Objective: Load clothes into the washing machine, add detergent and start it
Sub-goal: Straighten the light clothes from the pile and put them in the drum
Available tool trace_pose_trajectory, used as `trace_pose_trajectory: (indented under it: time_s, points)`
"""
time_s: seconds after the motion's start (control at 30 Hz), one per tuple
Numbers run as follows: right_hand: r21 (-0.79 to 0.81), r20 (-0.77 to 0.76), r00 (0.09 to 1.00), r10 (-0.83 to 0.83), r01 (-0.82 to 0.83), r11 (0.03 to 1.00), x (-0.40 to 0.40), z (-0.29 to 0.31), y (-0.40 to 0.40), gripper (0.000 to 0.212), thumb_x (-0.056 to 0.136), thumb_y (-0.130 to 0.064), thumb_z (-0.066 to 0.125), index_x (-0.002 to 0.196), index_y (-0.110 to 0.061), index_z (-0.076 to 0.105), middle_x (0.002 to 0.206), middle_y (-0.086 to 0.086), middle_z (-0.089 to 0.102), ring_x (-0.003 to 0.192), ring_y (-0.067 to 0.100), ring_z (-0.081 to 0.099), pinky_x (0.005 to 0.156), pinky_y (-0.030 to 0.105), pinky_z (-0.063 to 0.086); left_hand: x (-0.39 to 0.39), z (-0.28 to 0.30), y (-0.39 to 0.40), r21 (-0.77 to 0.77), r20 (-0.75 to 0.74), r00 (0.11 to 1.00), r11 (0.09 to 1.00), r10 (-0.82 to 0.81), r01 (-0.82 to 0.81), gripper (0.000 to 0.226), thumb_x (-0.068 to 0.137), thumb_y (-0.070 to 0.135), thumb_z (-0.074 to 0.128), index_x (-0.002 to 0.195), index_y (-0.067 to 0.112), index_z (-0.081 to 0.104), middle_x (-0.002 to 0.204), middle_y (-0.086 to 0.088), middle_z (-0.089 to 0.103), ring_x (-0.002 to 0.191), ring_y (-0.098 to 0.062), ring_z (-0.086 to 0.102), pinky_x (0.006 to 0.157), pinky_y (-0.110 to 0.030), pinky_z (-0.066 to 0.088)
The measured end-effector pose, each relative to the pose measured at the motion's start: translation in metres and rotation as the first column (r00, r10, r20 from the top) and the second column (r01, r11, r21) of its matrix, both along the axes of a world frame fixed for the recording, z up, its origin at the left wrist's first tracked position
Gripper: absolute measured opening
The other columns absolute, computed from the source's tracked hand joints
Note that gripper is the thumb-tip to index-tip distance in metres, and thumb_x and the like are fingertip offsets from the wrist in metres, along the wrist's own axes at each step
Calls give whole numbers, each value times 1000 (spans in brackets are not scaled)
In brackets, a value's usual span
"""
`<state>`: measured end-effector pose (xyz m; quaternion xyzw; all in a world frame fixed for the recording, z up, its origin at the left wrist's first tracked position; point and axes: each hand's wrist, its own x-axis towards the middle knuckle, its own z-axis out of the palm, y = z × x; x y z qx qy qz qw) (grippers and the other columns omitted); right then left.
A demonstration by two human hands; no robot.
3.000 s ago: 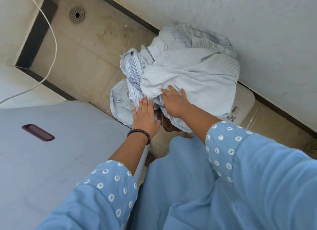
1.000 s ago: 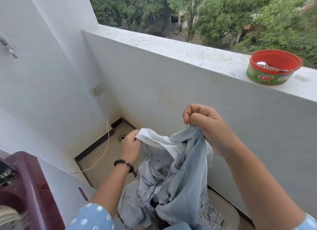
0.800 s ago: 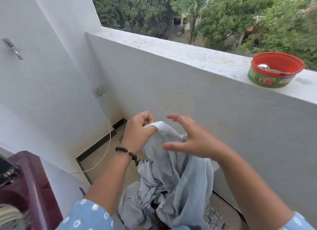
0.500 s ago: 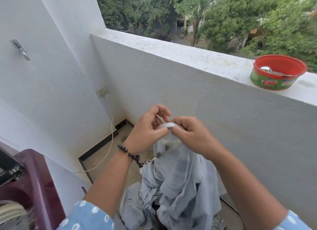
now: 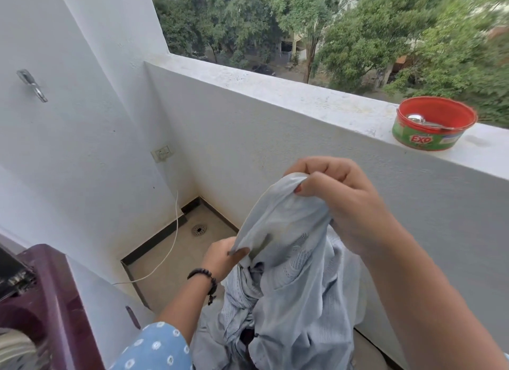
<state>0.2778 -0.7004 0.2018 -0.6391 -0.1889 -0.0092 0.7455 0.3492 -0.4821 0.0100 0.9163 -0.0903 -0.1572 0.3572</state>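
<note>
A pale grey-blue garment (image 5: 286, 281) hangs between my hands over a heap of similar clothes (image 5: 220, 339) at the bottom middle. My right hand (image 5: 341, 201) grips its top edge, raised in front of the balcony wall. My left hand (image 5: 223, 256), with a dark bead bracelet at the wrist, pinches a lower edge of the same garment. The washing machine (image 5: 49, 300), maroon-topped with a white side, stands at the lower left with its lid up. A red and green EXO tub (image 5: 432, 127) holding a metal spoon sits on the parapet at the upper right.
White balcony walls enclose the corner. A wall socket (image 5: 162, 152) has a white cable (image 5: 170, 240) running down to the tiled floor near a round drain (image 5: 199, 229). A metal tap (image 5: 33, 85) sticks out of the left wall. Trees lie beyond the parapet.
My hands, pinched together at the garment's top half a second ago, have parted. The right hand rose with the top edge, and the left hand slid down to a lower edge, stretching the cloth.
</note>
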Motion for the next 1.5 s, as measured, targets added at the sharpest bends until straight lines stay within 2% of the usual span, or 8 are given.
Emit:
trace_pose_trajectory:
  time_s: [0.27, 0.4, 0.53, 0.67, 0.83, 1.03, 1.27, 1.5]
  points:
    - [-148, 112, 963, -244, 259, 954, 7, -6, -18, 19, 80, -8, 50, 70, -10, 65, 63, 6, 59, 59, 11, 52, 55, 25, 40, 18, -15, 15, 64, -9, 996, 994, 84, -83, 45, 104, 41, 35, 74, 13, 55, 79, -7, 62, 67, -18, 52, 68, -34, 46]
    - [-936, 126, 965, -229, 192, 295, 27, -41, -29, 53, 89, -25, 58, 140, -28, 44, 132, 2, 52, 124, 16, 48, 101, 36, 40, 31, 36, 1, -93, 210, 970, 990, 119, -101, 49, 80, 58, 46, 61, 13, 47, 59, 2, 46, 59, -13, 41, 59, -30, 31]
    - [-849, -73, 994, -80, -19, 528, 33, -71, -3, 95, 81, -38, 75, 154, -28, 15, 152, -2, 34, 141, 15, 32, 112, 31, 31, 22, 104, -40, -155, 346, 935, 978, -76, 137, 7, 70, 30, 62, 69, 24, 57, 53, 14, 49, 53, -3, 41, 54, -23, 34]
    - [-649, 8, 984, -180, 142, 748, 46, -82, 14, 20, 86, -16, 57, 102, -26, 63, 73, -11, 56, 63, 5, 50, 60, 29, 38, 13, 138, -61, -224, 345, 912, 924, -222, 310, 22, 72, 9, 61, 92, 18, 61, 59, 13, 53, 54, -4, 44, 56, -20, 38]
    - [-625, 81, 958, -277, 265, 734, 52, -79, 12, 21, 88, -14, 51, 69, -15, 61, 57, -5, 46, 56, 10, 41, 55, 33, 33, 17, 118, -41, -502, 155, 976, 838, -156, 214, 22, 78, 12, 59, 100, 13, 59, 80, 1, 56, 74, -15, 51, 70, -30, 45]
    - [-368, 68, 945, -321, 323, 872, 39, -50, 13, 27, 76, -18, 44, 69, 4, 58, 59, 5, 46, 56, 13, 41, 54, 31, 32, 26, 52, -23, -195, 164, 981, 972, -100, 132, 41, 80, 40, 55, 95, 2, 60, 91, -23, 64, 81, -38, 62, 75, -57, 52]
    - [73, 46, 977, -211, 207, 976, 13, 14, -5, 21, 72, -4, 45, 58, -7, 59, 58, 7, 50, 56, 17, 42, 49, 23, 33, 15, -7, 3, 143, -29, 997, 987, 73, -68, 40, 77, 35, 30, 87, 6, 56, 99, -20, 67, 83, -28, 57, 71, -33, 41]
    - [-198, 149, 914, -377, 401, 894, 39, -15, -28, 21, 78, -11, 45, 62, -8, 59, 58, 4, 51, 57, 15, 43, 53, 28, 31, 22, -33, 26, 68, -53, 971, 971, 234, -231, 35, 104, 22, 40, 93, -1, 65, 84, -9, 64, 76, -25, 57, 67, -33, 43]
